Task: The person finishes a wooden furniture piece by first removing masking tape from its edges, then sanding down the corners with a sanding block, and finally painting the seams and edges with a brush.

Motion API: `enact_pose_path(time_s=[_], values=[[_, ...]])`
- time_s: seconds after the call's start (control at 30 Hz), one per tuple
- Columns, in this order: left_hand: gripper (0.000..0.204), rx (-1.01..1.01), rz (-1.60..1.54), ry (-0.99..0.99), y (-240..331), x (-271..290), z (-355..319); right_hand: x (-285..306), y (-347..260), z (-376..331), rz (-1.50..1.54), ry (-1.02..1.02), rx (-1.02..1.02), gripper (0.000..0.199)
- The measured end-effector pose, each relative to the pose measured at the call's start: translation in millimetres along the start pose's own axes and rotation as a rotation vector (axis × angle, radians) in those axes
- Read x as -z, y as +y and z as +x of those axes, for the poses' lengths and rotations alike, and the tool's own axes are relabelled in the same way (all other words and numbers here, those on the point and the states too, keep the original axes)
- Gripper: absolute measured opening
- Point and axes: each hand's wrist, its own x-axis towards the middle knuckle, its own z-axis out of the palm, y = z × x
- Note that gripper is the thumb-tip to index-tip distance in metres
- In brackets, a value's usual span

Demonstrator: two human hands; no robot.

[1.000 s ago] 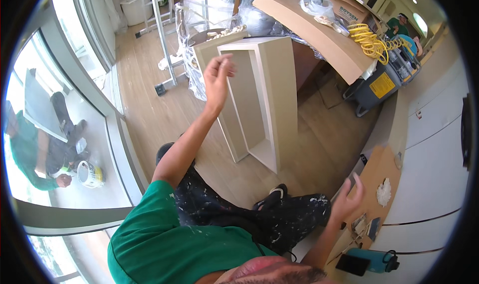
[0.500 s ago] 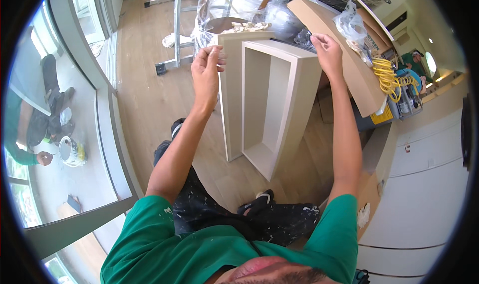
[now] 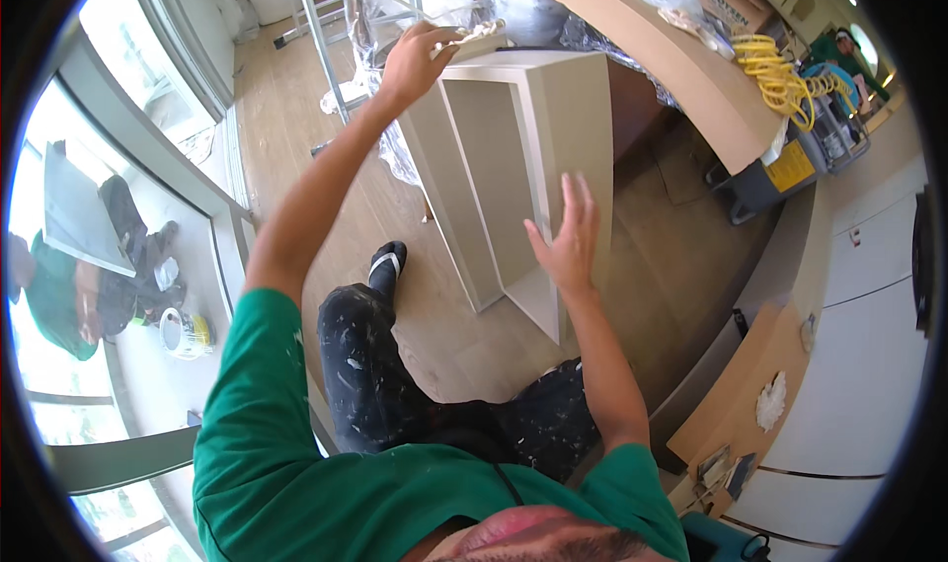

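Note:
A pale beige open-fronted cabinet box [image 3: 578, 118] stands upright on the floor before me, with a flat panel [image 3: 427, 192] along its left side. My left hand [image 3: 415, 63] reaches over the panel's top end, fingers curled down onto a crumpled whitish rag [image 3: 479, 37]. The fingertips are partly hidden, so how firm the grip is does not show. Nearer to me, my right hand [image 3: 571, 236] is held in front of the cabinet's right side with fingers spread and nothing in it. The fingertips there are slightly blurred.
A metal ladder [image 3: 324, 43] and plastic-wrapped items stand beyond the cabinet. At right are a long cardboard piece [image 3: 671, 58], a coiled yellow hose [image 3: 775, 73] and a grey wheeled machine [image 3: 780, 182]. Glass doors line the left, reflecting a bucket [image 3: 186, 333]. Another person [image 3: 839, 53] is far right.
My left hand has gone from a raised pinch to the rag. My right hand has come down toward me and opened. The view has shifted, so the cabinet appears further left.

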Motion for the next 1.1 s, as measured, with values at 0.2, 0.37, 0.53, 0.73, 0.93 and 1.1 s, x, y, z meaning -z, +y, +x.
enact_pose_path(time_s=[0.2, 0.37, 0.53, 0.73, 0.93, 1.1], values=[[0.027, -0.253, 0.303, -0.499, -42, -88, 85, -41, 38, -20, -0.152, 0.046, 0.062, 0.086], [0.028, -0.516, 0.442, -0.645, -58, -138, 110, -50, 52, -28, -0.073, 0.108, 0.089, 0.079], [0.025, -0.614, 0.509, -0.697, -67, -158, 114, -52, 53, -30, -0.016, 0.136, 0.102, 0.070], [0.020, -0.691, 0.454, -0.762, -68, -149, 128, -57, 59, -30, 0.020, 0.145, 0.102, 0.066], [0.009, -0.720, 0.470, -0.790, -75, -152, 134, -54, 56, -33, 0.018, 0.128, 0.092, 0.064], [0.009, -0.805, 0.495, -0.805, -73, -160, 151, -54, 58, -33, 0.045, 0.129, 0.095, 0.065]])
